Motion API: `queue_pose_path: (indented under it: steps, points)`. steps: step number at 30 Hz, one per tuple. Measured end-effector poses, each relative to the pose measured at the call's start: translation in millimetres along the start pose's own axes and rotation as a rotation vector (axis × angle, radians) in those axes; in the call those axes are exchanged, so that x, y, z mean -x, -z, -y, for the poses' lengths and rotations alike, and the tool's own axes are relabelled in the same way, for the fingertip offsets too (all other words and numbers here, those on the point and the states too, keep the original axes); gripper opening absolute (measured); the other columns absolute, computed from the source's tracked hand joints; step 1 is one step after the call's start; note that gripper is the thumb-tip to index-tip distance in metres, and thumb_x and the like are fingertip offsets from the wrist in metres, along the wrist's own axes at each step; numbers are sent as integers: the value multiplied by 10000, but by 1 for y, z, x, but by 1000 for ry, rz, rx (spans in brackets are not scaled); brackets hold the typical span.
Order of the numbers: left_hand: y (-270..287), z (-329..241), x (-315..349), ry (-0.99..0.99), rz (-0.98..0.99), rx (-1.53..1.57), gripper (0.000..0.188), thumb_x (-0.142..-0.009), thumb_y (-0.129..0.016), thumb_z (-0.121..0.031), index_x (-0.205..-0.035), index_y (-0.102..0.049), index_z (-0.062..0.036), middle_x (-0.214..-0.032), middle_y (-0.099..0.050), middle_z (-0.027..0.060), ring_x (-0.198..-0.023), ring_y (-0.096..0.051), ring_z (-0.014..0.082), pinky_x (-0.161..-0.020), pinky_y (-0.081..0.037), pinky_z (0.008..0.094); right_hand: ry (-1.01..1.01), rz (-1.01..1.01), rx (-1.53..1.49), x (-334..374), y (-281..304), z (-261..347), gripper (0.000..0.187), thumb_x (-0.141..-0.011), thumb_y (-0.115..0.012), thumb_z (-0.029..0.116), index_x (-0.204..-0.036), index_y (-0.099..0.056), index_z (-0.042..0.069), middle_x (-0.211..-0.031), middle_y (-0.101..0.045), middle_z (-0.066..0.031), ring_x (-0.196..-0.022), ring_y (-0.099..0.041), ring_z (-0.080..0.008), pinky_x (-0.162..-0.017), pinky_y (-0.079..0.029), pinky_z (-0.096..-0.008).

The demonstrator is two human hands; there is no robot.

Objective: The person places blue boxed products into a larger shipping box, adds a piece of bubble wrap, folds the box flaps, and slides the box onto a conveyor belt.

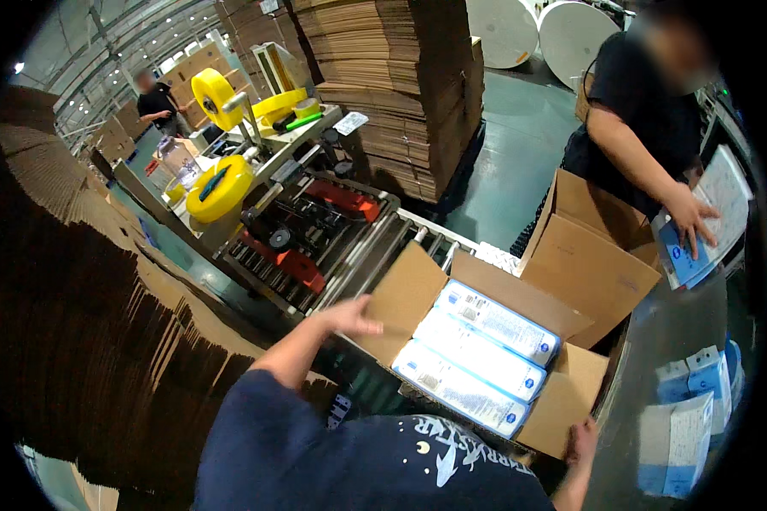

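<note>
An open cardboard box (520,294) stands in front of me with its flaps spread. Three white-and-blue packs (481,358) lie side by side inside it. My left hand (354,317) is at the outer edge of the left flap (407,294), fingers stretched out and holding nothing. At the lower right, my right hand (581,441) has its fingers curled at the edge of the right flap (567,400). The fingertips are partly hidden there.
Behind the box, a roller conveyor (375,255) leads to a taping machine with yellow tape rolls (222,189). Another open carton (592,264) stands beside a co-worker (648,111) holding packs. Stacked flat cardboard (383,77) rises behind; more cardboard (85,324) fills the left. Packs (677,443) lie right.
</note>
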State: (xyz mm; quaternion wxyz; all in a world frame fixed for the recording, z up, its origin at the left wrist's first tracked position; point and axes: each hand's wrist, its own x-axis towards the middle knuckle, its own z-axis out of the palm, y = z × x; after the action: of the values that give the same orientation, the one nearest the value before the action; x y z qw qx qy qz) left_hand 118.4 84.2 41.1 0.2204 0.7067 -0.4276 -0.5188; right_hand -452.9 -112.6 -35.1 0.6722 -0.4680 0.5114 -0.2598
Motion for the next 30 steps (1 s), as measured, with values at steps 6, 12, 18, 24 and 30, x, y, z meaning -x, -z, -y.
queue_pose_path:
  steps: [6,12,18,24,30]
  points:
    - [-110,-124,11,-135,623,-904,862,-576,-773,-441,-1273,-395,-101,-1314,-377,160,-1175,-403,356,-936,-357,392,455,1039,1436,-62,-135,62,377,-822,-571,250,-1133,-569,37,-1224,-501,-159,-1206,-402,-281,-1001,-328,-357]
    - [-118,-105,-56,-129,-239,-965,900,-511,-737,-570,-1244,-429,-149,-1319,-360,130,-1223,-341,305,-898,-311,571,915,450,1100,-55,-183,185,323,-758,-587,282,-994,-601,63,-1084,-554,-192,-1032,-498,-340,-847,-403,-411]
    - [-124,-23,-75,-49,-512,-432,969,-579,-732,-543,-1339,-306,-117,-1397,-193,245,-1304,-152,411,-1058,-206,451,906,173,1214,-71,-133,97,269,-774,-561,259,-593,-565,60,-671,-563,-180,-651,-549,-356,-561,-423,-469]
    - [-106,27,-146,-253,-254,517,511,-903,-461,-310,-1330,-327,-63,-1349,-356,144,-1245,-333,248,-1012,-278,322,345,-157,234,-74,-150,0,602,-853,-518,132,-1364,-212,44,-1345,-347,-157,-1208,-368,-268,-1009,-292,-369]
    - [4,11,-210,-458,-214,16,625,-868,-509,-370,-1360,-274,-64,-1341,-370,160,-1229,-370,274,-996,-318,341,361,-409,399,-114,-199,-77,546,-913,-460,187,-1366,-187,53,-1350,-325,-132,-1196,-356,-234,-992,-292,-344]
